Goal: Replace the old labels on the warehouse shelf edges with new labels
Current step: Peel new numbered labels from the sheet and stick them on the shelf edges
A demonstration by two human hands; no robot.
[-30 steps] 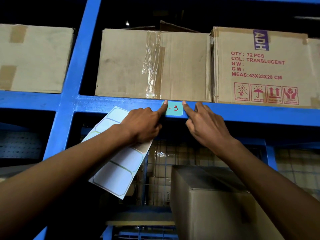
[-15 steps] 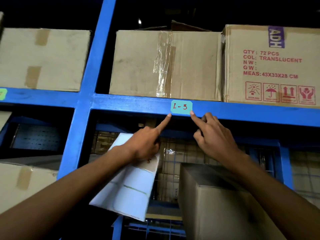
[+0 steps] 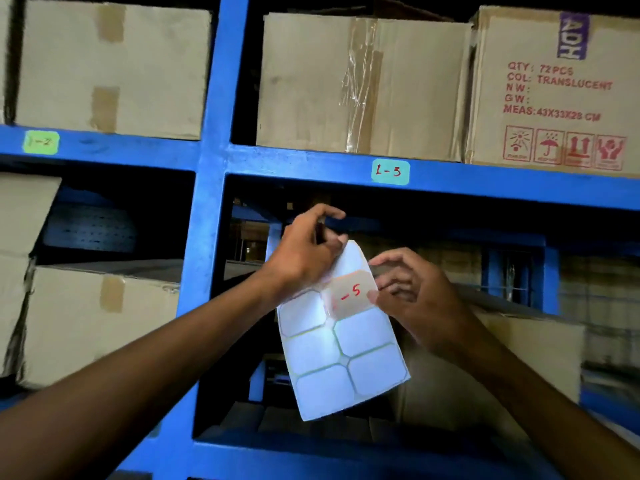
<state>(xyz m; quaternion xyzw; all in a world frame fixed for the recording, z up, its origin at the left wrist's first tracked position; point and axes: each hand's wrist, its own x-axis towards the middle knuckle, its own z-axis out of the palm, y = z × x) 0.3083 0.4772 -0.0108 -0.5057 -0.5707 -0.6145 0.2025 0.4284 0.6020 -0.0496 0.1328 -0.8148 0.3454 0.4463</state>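
Note:
A teal label marked "L-3" in red is stuck on the blue shelf edge. A green label marked "1-2" sits on the shelf edge at far left. Below the shelf edge, my left hand pinches the top of a white label sheet that hangs down in front of the lower bay. My right hand pinches the right end of a pale label with a red "-5" on it, which lies on the sheet near its top right.
Cardboard boxes fill the upper shelf, one printed with red text. A blue upright post divides the bays. Another large box stands in the lower bay behind my right hand, and more boxes sit lower left.
Both hands dropped away from the "L-3" label on the shelf edge. They came together at the sheet, and my right hand now pinches the "-5" label. The view shifted left and down.

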